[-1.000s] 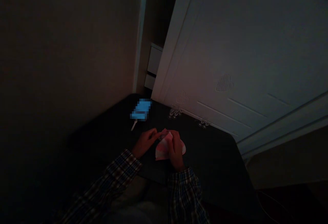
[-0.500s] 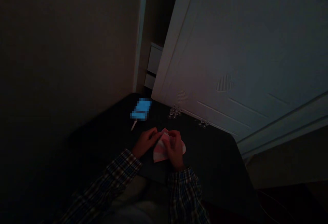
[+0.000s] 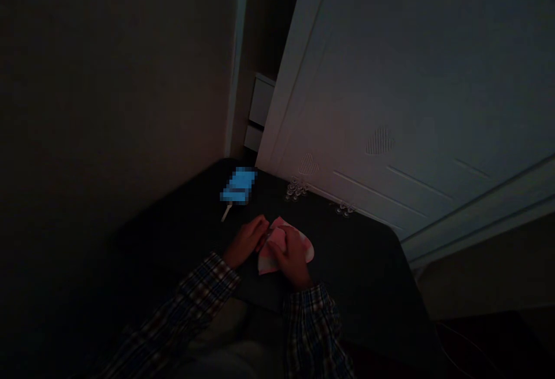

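The head view is very dim. Near the middle, both hands meet over a pink paper (image 3: 308, 247) that lies on a dark table (image 3: 368, 269), a little nearer than the table's centre. The right hand (image 3: 293, 256) lies across the sheet from the near side, its fingers curled over the far left edge and closed on a flap there, so that only the right lobe and a near left corner of the paper show. The left hand (image 3: 247, 240) comes in from the left with its fingers bent and their tips touching the paper's left edge beside the right fingers; whether they pinch the sheet or only steady it cannot be told in this light. Both arms wear plaid sleeves (image 3: 203, 292). The step in hand looks like the bending and pressing of a fold. As a judgement, a further crease would call for one hand to hold the sheet flat on the table while the other runs along the edge, with care for alignment in such poor light. Farther left on the table a glowing blue screen (image 3: 238, 185) lies with a pale cable (image 3: 226, 212) at its near end, well apart from the hands. Small clear pieces (image 3: 296, 189) sit at the far edge, against a white door (image 3: 390, 107).
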Available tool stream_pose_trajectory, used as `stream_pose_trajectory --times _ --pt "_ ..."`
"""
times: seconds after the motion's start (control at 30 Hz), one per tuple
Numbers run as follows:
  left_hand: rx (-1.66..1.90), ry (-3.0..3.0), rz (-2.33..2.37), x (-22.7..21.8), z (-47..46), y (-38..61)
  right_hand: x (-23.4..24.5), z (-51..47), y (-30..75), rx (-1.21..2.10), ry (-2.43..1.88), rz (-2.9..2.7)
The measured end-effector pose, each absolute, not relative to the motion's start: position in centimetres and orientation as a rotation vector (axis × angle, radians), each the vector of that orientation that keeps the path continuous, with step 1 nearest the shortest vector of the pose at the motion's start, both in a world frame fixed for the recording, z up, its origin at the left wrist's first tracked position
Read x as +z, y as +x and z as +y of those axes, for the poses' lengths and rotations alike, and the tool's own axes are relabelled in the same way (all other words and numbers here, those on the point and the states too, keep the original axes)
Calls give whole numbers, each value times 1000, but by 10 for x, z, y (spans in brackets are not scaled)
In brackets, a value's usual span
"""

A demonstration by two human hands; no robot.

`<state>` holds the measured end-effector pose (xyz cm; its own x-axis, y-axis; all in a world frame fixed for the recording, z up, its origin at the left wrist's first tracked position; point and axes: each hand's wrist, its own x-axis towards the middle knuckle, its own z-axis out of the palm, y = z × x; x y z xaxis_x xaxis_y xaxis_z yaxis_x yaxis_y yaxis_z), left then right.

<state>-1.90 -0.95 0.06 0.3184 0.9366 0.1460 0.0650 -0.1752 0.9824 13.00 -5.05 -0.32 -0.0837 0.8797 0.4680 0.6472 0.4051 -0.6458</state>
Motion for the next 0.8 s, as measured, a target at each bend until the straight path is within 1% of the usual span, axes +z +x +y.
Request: stream_pose_trajectory --times 0.37,0.67,0.8 --pt "987 1671 1001 2 -9 -18 4 -53 130 216 -1433 -1718" --pt "1054 1813 1077 -2 -6 -21 8 -54 131 359 -1305 -1777" --pt "1033 1805 1096 0 -6 -22 9 -53 130 359 -1319 -1749"
